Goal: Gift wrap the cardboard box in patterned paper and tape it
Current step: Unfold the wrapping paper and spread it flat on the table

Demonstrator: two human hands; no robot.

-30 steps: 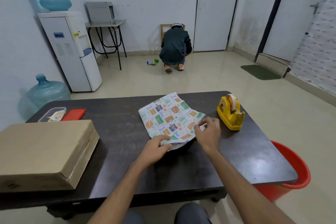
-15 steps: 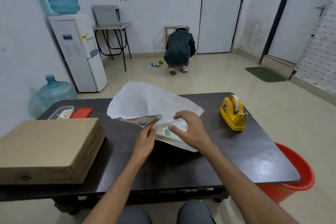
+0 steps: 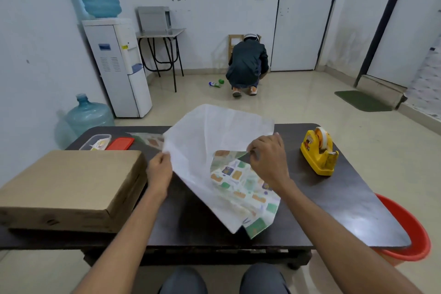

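The patterned wrapping paper (image 3: 214, 141) is half unfolded above the middle of the dark table (image 3: 353, 217), its white back facing me and printed squares showing lower down. My left hand (image 3: 159, 172) pinches the sheet's left edge. My right hand (image 3: 268, 160) pinches an inner fold on the right side. The flat brown cardboard box (image 3: 69, 186) lies closed on the table's left part, beside my left hand and apart from the paper. A yellow tape dispenser (image 3: 318, 153) stands at the table's right.
A clear container (image 3: 95, 142) and a red lid (image 3: 120, 143) sit at the back left of the table. An orange tub (image 3: 410, 238) stands on the floor by the right corner. A person crouches far off near the door; a water dispenser stands left.
The folded paper that lay flat on the table has been lifted and spread open. My hands have moved apart, the left one out to the sheet's left edge.
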